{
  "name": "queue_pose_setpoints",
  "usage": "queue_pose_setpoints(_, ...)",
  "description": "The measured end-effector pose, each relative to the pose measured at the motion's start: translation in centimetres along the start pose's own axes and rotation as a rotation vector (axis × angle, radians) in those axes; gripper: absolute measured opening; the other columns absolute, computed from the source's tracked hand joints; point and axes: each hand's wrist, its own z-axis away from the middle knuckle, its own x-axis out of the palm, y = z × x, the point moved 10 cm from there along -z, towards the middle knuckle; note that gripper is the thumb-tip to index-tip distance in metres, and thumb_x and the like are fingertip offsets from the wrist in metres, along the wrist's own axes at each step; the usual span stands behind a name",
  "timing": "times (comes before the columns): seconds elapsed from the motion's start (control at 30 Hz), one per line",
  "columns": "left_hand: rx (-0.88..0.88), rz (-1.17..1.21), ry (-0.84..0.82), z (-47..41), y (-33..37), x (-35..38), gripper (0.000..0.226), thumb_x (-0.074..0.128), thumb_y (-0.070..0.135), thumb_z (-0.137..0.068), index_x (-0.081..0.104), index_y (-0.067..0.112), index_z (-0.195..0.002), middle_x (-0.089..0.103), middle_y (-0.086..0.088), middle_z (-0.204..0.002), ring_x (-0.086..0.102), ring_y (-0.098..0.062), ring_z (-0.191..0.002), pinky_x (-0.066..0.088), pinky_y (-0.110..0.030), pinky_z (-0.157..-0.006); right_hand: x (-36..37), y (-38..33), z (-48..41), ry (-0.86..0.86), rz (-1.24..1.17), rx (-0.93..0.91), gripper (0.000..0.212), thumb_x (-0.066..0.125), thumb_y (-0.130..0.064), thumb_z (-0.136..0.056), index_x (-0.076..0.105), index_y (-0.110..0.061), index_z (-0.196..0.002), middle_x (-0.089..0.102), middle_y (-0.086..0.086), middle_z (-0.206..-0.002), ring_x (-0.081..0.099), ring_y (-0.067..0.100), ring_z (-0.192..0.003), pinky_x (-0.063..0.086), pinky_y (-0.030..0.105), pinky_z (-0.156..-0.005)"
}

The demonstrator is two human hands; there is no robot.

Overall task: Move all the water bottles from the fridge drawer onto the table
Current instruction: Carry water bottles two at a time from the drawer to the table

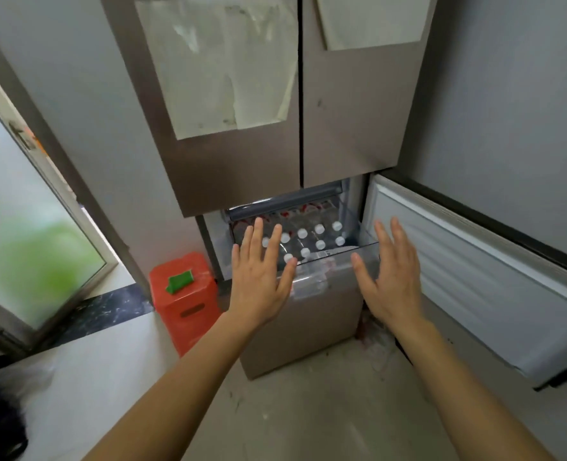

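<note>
Place: kitchen or pantry corner; home or workplace, cannot tell
- Tall multi-door fridge (242, 161), brushed metal front, standing between plain grey walls (508, 94)
- Paper sheets (222, 68) stuck on both upper doors
- Lower fridge drawer (365, 252) pulled out, packed with white-capped water bottles (318, 229)
- Orange plastic stool (185, 304) just beside foot of fridge
- Frosted glass door (26, 227) in metal frame, over dark stone threshold (109, 307)
- Pale hard floor (308, 410), scuffed and stained

Nothing is legible: papers (222, 68) on the fridge doors (345, 128) look blank, and labels on the water bottles (319, 229) seem blurred.
</note>
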Motion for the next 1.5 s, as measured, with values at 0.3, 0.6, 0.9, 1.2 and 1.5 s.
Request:
queue_pose_setpoints(0.3, -0.253, -0.132, -0.333, -5.5, -3.1, 12.5, 0.071, 0.02, 0.063, -0.098, 0.002, 0.029, -0.157, -0.012, -0.005, -0.165, -0.009, -0.025, -0.152, 0.006, -0.052, -0.122, 11.4, 8.9, -9.4, -0.383, 0.091, -0.069, 0.073, 0.037, -0.059, -0.099, 0.005, -0.029, -0.158, 0.004, 0.008, -0.167, 0.011, 0.028, -0.153, 0.015, 0.049, -0.123)
queue_pose_setpoints(0.6, -0.386, -0.034, -0.596, -10.3, -8.2, 19.4, 0.06, 0.046, 0.047, -0.096, 0.032, 0.02, -0.148, 0.032, -0.017, -0.153, 0.035, -0.041, -0.136, 0.037, -0.052, -0.108, 18.7, 11.1, -14.7, -0.55, 0.083, -0.142, 0.07, 0.045, -0.052, -0.099, 0.023, -0.018, -0.156, 0.028, 0.012, -0.161, 0.026, 0.031, -0.148, 0.025, 0.048, -0.12)
queue_pose_setpoints(0.9, -0.355, 0.063, -1.048, -11.5, -11.2, 29.6, 0.06, 0.067, 0.043, -0.083, 0.048, 0.025, -0.138, 0.055, -0.005, -0.137, 0.055, -0.027, -0.12, 0.047, -0.042, -0.1, 29.6, 13.4, -15.8, -0.963, 0.157, -0.131, 0.067, 0.061, -0.041, -0.093, 0.035, -0.021, -0.151, 0.043, 0.005, -0.152, 0.042, 0.025, -0.136, 0.038, 0.036, -0.109)
queue_pose_setpoints(1.2, -0.31, 0.049, -1.336, -8.1, -13.5, 33.3, 0.061, 0.058, 0.031, -0.095, 0.034, 0.018, -0.15, 0.037, -0.012, -0.15, 0.042, -0.031, -0.133, 0.036, -0.034, -0.106, 36.6, 14.7, -14.0, -1.159, 0.253, -0.21, 0.079, 0.075, -0.024, -0.079, 0.039, -0.027, -0.149, 0.041, 0.006, -0.153, 0.043, 0.032, -0.136, 0.04, 0.042, -0.11)
queue_pose_setpoints(1.5, -0.276, 0.106, -1.298, -8.3, -12.9, 32.4, 0.055, 0.061, 0.038, -0.094, 0.046, 0.013, -0.14, 0.048, -0.011, -0.138, 0.05, -0.027, -0.122, 0.041, -0.033, -0.102, 37.0, 14.9, -14.3, -1.091, 0.417, -0.3, 0.065, 0.069, -0.025, -0.088, 0.041, -0.022, -0.147, 0.041, 0.008, -0.153, 0.043, 0.031, -0.137, 0.039, 0.041, -0.11)
